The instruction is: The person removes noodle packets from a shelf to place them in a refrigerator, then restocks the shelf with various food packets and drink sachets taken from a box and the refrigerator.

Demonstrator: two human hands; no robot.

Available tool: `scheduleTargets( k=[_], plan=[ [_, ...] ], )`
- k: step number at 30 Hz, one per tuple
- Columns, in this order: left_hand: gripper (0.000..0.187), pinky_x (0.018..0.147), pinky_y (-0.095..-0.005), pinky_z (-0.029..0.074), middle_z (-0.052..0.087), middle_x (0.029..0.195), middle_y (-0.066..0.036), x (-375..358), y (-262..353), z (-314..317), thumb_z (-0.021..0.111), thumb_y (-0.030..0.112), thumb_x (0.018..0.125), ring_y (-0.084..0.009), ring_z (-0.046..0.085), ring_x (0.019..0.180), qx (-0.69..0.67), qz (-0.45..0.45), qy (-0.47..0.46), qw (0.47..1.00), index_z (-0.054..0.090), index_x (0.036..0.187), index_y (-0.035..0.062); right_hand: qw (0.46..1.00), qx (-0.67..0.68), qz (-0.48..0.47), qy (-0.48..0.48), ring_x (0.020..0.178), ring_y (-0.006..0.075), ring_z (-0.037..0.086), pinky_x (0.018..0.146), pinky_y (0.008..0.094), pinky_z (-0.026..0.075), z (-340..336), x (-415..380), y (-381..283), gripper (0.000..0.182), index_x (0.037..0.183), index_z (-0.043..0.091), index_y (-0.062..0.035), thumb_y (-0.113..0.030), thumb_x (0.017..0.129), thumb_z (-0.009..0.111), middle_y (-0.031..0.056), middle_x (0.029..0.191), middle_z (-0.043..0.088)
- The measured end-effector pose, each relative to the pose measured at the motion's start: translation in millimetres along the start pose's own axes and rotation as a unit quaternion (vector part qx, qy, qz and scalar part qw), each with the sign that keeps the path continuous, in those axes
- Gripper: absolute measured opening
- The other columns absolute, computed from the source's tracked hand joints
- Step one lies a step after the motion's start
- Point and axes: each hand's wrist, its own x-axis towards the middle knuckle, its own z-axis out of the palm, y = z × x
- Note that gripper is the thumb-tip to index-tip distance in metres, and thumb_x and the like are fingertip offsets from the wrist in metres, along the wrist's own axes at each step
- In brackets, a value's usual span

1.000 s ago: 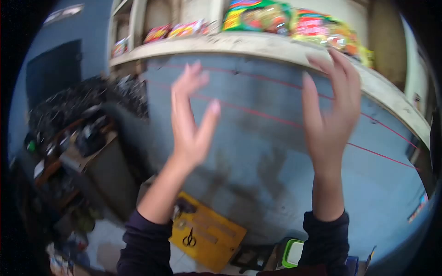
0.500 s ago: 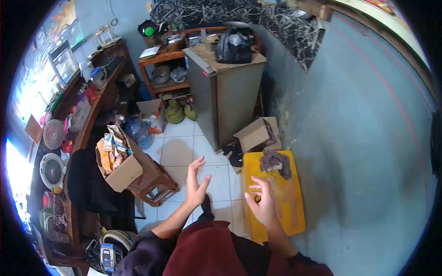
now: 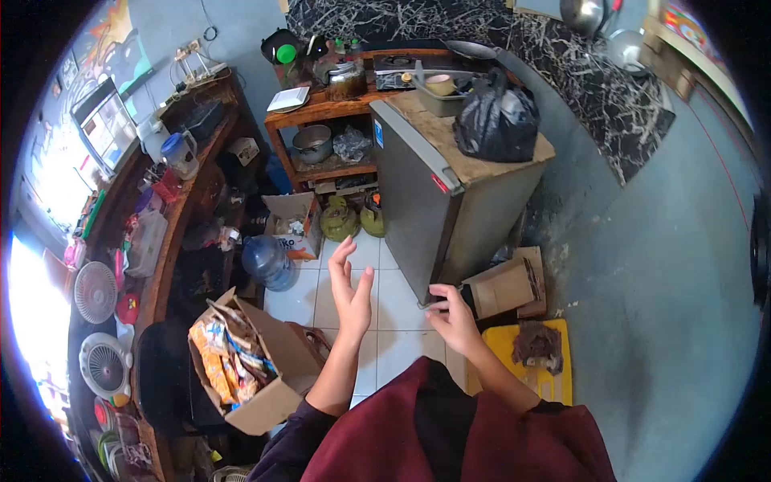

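Note:
My left hand (image 3: 352, 299) is raised over the tiled floor (image 3: 377, 289) with nothing in it, fingers up and thumb apart. To its right my right hand (image 3: 452, 321) is also empty, its fingers loosely curved and the thumb apart. In the view, it overlaps the bottom corner of a grey refrigerator (image 3: 418, 193), and I see no clear contact. Left of my left arm stands an open cardboard box (image 3: 297, 353) full of snack packets (image 3: 229, 353). On top of the refrigerator sit a knotted black plastic bag (image 3: 498, 120) and a tray holding a small bowl (image 3: 440, 83).
A yellow table (image 3: 502, 341) with a crumpled brown cloth (image 3: 538, 345) is at the right. Farther back are a blue water jug (image 3: 269, 261), green gas cylinders (image 3: 339, 218) and a wooden shelf (image 3: 321, 112). A cluttered counter (image 3: 173, 209) runs along the left.
My view has moved forward, so the refrigerator and snack box appear larger and closer. The yellow table has slid lower in view. Both hands remain raised and empty.

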Motion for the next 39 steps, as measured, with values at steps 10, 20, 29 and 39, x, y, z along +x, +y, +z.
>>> scheduleTargets(
  k=[10, 20, 29, 39],
  plan=[
    [0.040, 0.095, -0.0391, 0.026, 0.039, 0.127, -0.010, 250, -120, 41, 0.056, 0.005, 0.075, -0.0220, 0.037, 0.117, 0.005, 0.002, -0.045, 0.999, 0.043, 0.113, 0.0066, 0.992, 0.069, -0.084, 0.067, 0.091, 0.0247, 0.053, 0.073, 0.0305, 0.046, 13, 291, 10, 0.033, 0.102, 0.050, -0.0038, 0.001, 0.071, 0.058, 0.0129, 0.107, 0.047],
    [0.034, 0.095, -0.0355, 0.029, 0.038, 0.125, -0.014, 404, -221, 56, 0.056, 0.006, 0.076, -0.0242, 0.038, 0.116, 0.144, 0.044, -0.190, 0.970, 0.046, 0.109, 0.0053, 0.917, -0.262, -0.115, 0.277, 0.103, 0.0319, 0.044, 0.088, 0.0410, 0.032, 42, 498, 45, 0.031, 0.101, 0.050, -0.0072, -0.003, 0.071, 0.057, 0.0122, 0.112, 0.046],
    [0.041, 0.093, -0.0394, 0.032, 0.043, 0.117, -0.014, 567, -298, 96, 0.058, 0.019, 0.076, -0.0339, 0.036, 0.115, 0.166, 0.279, -0.496, 0.805, 0.046, 0.112, 0.0049, 0.754, -0.482, 0.161, 0.417, 0.089, 0.0269, 0.046, 0.077, 0.0392, 0.033, 72, 587, 45, 0.026, 0.096, 0.055, -0.0075, -0.017, 0.073, 0.058, 0.0094, 0.092, 0.049],
    [0.039, 0.078, -0.0419, 0.039, 0.043, 0.111, -0.016, 573, -293, 57, 0.057, 0.020, 0.077, -0.0376, 0.042, 0.094, 0.189, 0.299, -0.553, 0.755, 0.045, 0.109, 0.0032, 0.728, -0.434, 0.193, 0.495, 0.085, 0.0275, 0.047, 0.076, 0.0385, 0.035, 117, 582, 28, 0.015, 0.081, 0.058, -0.0070, -0.018, 0.071, 0.059, 0.0101, 0.082, 0.050]
  ],
)
